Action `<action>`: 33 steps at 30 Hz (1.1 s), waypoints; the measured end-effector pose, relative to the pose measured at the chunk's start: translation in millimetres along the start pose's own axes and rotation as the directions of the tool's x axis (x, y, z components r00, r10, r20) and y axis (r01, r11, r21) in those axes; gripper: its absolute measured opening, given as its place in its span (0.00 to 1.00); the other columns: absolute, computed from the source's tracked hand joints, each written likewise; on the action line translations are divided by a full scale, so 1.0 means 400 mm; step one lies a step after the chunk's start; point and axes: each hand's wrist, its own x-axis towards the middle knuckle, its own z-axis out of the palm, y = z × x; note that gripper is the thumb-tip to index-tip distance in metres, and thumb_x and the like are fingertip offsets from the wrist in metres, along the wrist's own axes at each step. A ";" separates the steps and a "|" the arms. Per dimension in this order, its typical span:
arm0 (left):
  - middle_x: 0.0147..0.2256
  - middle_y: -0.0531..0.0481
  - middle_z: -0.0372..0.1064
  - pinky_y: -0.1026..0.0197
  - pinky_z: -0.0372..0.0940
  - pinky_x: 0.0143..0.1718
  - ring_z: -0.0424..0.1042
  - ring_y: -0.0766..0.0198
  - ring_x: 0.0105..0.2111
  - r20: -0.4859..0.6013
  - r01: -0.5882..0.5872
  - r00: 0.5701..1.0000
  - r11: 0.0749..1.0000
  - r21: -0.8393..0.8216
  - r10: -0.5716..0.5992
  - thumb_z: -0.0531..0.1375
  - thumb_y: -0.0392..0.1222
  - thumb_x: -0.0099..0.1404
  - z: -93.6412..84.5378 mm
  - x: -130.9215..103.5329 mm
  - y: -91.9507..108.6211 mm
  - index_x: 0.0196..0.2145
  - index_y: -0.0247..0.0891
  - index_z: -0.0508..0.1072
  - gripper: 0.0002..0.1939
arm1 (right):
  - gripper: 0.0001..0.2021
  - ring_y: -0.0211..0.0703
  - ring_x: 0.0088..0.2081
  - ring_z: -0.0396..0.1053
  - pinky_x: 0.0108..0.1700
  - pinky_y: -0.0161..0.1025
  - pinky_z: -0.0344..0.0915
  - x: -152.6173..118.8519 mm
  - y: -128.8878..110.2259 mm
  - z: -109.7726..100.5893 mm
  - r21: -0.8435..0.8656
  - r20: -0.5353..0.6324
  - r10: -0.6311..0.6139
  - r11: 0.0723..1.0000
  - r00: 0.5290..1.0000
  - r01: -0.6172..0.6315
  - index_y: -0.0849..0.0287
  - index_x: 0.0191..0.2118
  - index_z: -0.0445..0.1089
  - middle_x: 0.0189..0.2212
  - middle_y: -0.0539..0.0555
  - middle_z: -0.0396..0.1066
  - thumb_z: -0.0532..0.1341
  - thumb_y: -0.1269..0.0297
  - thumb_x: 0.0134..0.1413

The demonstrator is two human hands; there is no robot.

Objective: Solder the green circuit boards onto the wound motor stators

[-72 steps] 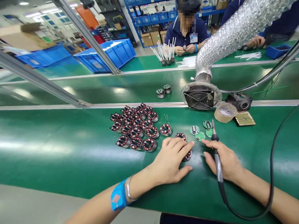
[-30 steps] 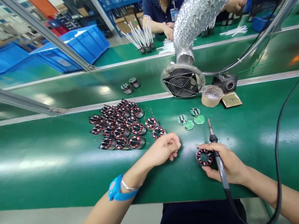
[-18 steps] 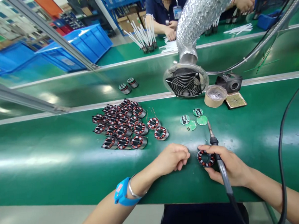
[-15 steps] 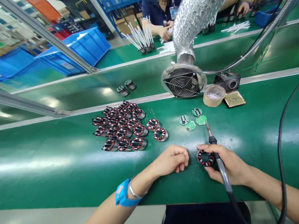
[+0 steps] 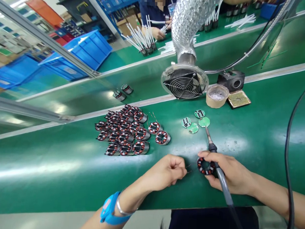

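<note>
My right hand grips a round motor stator with red and white windings between thumb and fingers, and a soldering iron lies in the same hand, its tip pointing up and away. My left hand, with a blue wrist strap, is closed just left of the stator; thin wires show by its fingertips, and what it pinches is too small to name. Beyond the hands lie several round green circuit boards. Two stators stand apart from a larger group on the left.
A fume extractor fan on a foil duct hangs over the bench's back edge. Right of it are a tape roll, a square tin and a black holder. A cable loops at right. Across the divider a person handles white sticks.
My left hand has moved slightly left and nearer, and wires now show at its fingertips. My right hand, with stator and iron, has shifted slightly left and nearer.
</note>
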 end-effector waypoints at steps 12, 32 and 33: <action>0.56 0.44 0.65 0.50 0.60 0.44 0.61 0.49 0.50 -0.086 -0.033 0.675 0.147 0.989 0.732 0.57 0.34 0.66 -0.040 0.210 0.106 0.53 0.42 0.70 0.18 | 0.29 0.47 0.50 0.73 0.51 0.41 0.72 -0.003 0.017 -0.037 -0.033 -0.062 0.016 0.999 0.998 -0.018 0.59 0.58 0.54 0.51 0.63 0.71 0.58 0.75 0.49; 0.37 0.47 0.75 0.62 0.68 0.38 0.73 0.65 0.35 -0.232 -0.624 0.699 0.735 0.264 0.677 0.57 0.38 0.67 0.050 0.095 0.055 0.43 0.36 0.71 0.08 | 0.22 0.48 0.50 0.68 0.51 0.46 0.68 0.022 -0.053 -0.097 -0.181 -0.120 -0.048 0.983 0.992 0.026 0.59 0.53 0.59 0.50 0.60 0.70 0.63 0.76 0.53; 0.38 0.46 0.75 0.61 0.67 0.41 0.74 0.64 0.37 -0.207 -0.626 0.656 0.677 0.387 0.726 0.55 0.36 0.68 0.036 0.100 0.045 0.42 0.37 0.73 0.08 | 0.22 0.48 0.48 0.68 0.48 0.46 0.69 0.018 -0.053 -0.105 -0.180 -0.069 -0.010 0.984 0.998 -0.003 0.59 0.53 0.58 0.50 0.60 0.70 0.62 0.75 0.54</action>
